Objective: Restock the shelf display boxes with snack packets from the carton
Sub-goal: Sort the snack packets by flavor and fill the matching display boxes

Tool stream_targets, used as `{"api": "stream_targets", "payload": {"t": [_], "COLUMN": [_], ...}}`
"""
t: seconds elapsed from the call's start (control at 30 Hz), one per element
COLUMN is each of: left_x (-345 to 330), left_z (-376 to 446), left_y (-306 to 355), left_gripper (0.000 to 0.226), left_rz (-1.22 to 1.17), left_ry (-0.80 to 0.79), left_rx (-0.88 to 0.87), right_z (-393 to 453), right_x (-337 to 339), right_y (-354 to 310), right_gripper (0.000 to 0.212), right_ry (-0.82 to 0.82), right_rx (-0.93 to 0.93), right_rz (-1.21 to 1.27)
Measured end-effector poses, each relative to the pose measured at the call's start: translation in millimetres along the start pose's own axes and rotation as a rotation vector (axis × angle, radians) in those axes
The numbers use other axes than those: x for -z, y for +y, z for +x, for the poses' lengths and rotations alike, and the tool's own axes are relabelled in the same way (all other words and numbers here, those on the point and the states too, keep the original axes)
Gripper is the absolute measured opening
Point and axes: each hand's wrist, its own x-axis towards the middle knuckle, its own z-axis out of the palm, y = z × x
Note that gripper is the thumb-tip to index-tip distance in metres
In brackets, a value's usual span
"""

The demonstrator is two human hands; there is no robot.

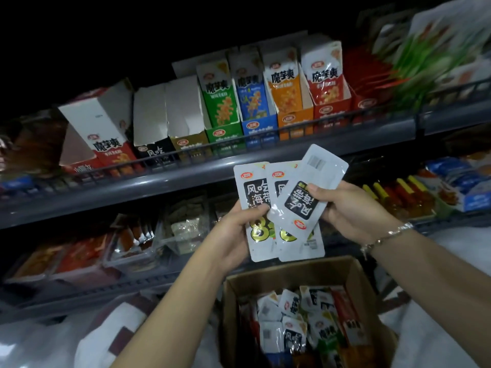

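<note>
I have my left hand [233,229] curled round the lower halves of 2 white-and-black seaweed packets [261,208], thumb across their fronts, while my right hand [348,208] pinches a 3rd packet [305,192] upside down and tilted, overlapping the other 2. I judge the step in hand is squaring these 3 into one stack, all held in the air between the carton and the upper shelf. To do it well, I would turn the 3rd packet label-up, align the edges against the left thumb, then slide the stack upright into the black display box [155,128], whose print seems to match; that box and the gold box [187,123] beside it show only bare white inner walls from here, so both look low or empty, though I cannot see their floors. The green box [219,102], blue box [251,99], orange box [288,94] and red box [328,86] stand well filled with upright packets. The brown carton [231,309] below holds a loose jumble of mixed packets, several matching mine.
</note>
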Motion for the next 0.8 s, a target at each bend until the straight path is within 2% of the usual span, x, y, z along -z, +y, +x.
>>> {"api": "stream_targets", "payload": {"t": [0.13, 0.23, 0.37, 0.43, 0.6, 0.8], "left_x": [-2.5, -6.9, -4.2, -0.7, 1.5, 3.1], "left_z": [0.6, 2.3, 1.8, 0.7, -0.1, -2.9], "left_y": [-2.8, -4.4, -0.9, 2.9, 6.6, 10.4], "left_gripper": [0.047, 0.042, 0.022, 0.022, 0.023, 0.021], "left_rz": [0.02, 0.042, 0.017, 0.001, -0.022, -0.03], "left_ry": [-0.017, 0.036, 0.141, 0.199, 0.304, 0.369], "left_rx": [0.003, -0.032, -0.027, -0.014, 0.042, 0.079], "right_z": [0.2, -0.3, -1.3, -1.6, 0.5, 0.2], "right_x": [1.1, -1.7, -1.2, 0.0, 2.6, -0.9], "right_y": [1.0, 1.1, -4.3, -7.0, -6.8, -16.5], "right_gripper": [0.029, 0.029, 0.023, 0.02, 0.035, 0.045], "right_ry": [0.002, -0.008, 0.017, 0.053, 0.127, 0.035], "right_rx": [-0.005, 0.026, 0.033, 0.019, -0.031, -0.207], "right_rz": [0.092, 0.107, -0.026, -0.093, -0.2, 0.001]}}
